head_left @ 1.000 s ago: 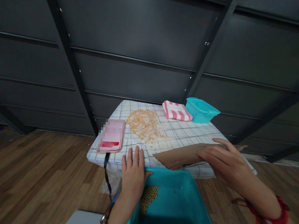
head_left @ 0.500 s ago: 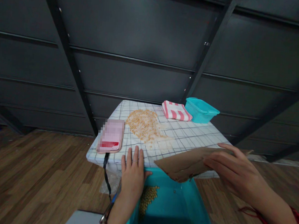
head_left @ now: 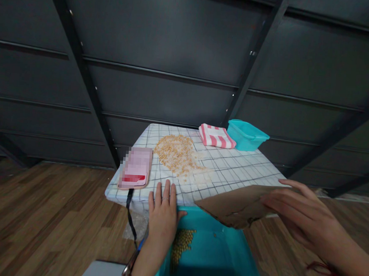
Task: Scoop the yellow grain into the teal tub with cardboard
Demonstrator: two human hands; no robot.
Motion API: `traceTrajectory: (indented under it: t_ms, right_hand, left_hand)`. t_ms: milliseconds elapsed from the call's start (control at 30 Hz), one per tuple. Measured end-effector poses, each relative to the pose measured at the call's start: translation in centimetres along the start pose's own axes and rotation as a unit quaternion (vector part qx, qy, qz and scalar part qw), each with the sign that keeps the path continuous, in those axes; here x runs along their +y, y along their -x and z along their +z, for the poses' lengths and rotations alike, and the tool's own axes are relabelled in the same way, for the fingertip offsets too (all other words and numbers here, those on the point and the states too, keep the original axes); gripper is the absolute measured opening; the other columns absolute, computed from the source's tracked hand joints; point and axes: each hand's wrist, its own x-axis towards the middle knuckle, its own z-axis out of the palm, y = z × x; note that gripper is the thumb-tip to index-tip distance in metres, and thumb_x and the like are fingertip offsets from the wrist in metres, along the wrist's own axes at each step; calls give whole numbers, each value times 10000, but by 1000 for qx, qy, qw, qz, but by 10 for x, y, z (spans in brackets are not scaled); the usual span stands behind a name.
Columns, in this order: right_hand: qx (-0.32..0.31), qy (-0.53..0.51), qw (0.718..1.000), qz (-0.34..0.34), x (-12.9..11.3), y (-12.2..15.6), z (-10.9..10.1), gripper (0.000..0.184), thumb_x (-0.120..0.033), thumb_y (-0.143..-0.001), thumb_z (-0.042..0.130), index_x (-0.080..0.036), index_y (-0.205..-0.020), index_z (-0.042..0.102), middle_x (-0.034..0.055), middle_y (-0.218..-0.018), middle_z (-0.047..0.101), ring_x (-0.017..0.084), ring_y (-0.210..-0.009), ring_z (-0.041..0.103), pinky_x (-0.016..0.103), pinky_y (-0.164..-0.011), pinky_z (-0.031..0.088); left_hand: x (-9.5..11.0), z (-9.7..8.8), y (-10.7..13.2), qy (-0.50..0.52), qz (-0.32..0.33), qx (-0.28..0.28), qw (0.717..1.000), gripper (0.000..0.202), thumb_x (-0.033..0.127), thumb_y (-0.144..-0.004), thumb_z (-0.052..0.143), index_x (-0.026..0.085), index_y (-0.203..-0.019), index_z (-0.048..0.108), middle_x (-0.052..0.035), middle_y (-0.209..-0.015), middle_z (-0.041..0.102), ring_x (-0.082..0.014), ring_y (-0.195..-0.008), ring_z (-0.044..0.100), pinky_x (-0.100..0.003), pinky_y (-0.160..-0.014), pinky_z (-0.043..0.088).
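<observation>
My left hand (head_left: 163,213) grips the near rim of a large teal tub (head_left: 215,255), fingers lying flat against the table's front edge and thumb hooked over the rim. Yellow beans (head_left: 181,245) lie in the tub's left corner. My right hand (head_left: 298,216) holds a brown cardboard sheet (head_left: 233,206) by its right end, tilted over the tub's far rim. A heap of yellow beans mixed with white grains (head_left: 177,152) is spread on the checked tablecloth (head_left: 232,169).
A pink phone (head_left: 135,167) with a dark strap lies at the table's left front corner. A striped red-and-white cloth (head_left: 216,136) and a small teal container (head_left: 247,135) sit at the back right. Dark metal wall panels stand behind; wooden floor surrounds the table.
My right hand has drawn the cardboard sheet toward me and to the right, off the table and over the tub's rim. My left hand has stayed on the tub.
</observation>
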Motion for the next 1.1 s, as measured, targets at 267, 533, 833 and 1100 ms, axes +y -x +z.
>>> traceTrajectory:
  t_ms: [267, 533, 833, 1100]
  right_hand:
    - [3, 21, 999, 36, -11, -2, 30, 301, -16, -831, 387, -213, -986, 553, 1, -806, 671, 152, -727, 621, 435, -912, 441]
    - [19, 83, 996, 40, 3, -6, 49, 331, 22, -799, 341, -205, -952, 527, 0, -727, 646, 148, -668, 603, 420, -856, 440]
    - [37, 81, 995, 43, 19, -9, 52, 336, 38, -775, 369, -190, -959, 534, 24, -750, 655, 163, -694, 611, 410, -849, 447]
    - [95, 72, 990, 79, 71, -22, 70, 192, -88, -854, 440, -199, -957, 558, 34, -801, 680, 173, -708, 621, 387, -835, 448]
  left_hand:
    - [-3, 5, 2, -2, 17, 11, 1000, 585, 342, -817, 513, 158, -1363, 416, -164, -1421, 449, -345, -1315, 376, -549, -1037, 339]
    - [-1, 3, 0, -2, 13, 11, 1000, 607, 365, -801, 555, 140, -1351, 431, -169, -1410, 461, -362, -1312, 377, -564, -1037, 339]
    - [2, -9, -2, -6, -1, 0, 1000, 596, 366, -775, 597, 133, -1312, 484, -149, -1384, 495, -371, -1273, 428, -540, -1007, 390]
    - [0, 5, 1, -32, 23, 38, 999, 578, 357, -801, 550, 159, -1336, 454, -145, -1400, 482, -347, -1292, 406, -532, -1015, 366]
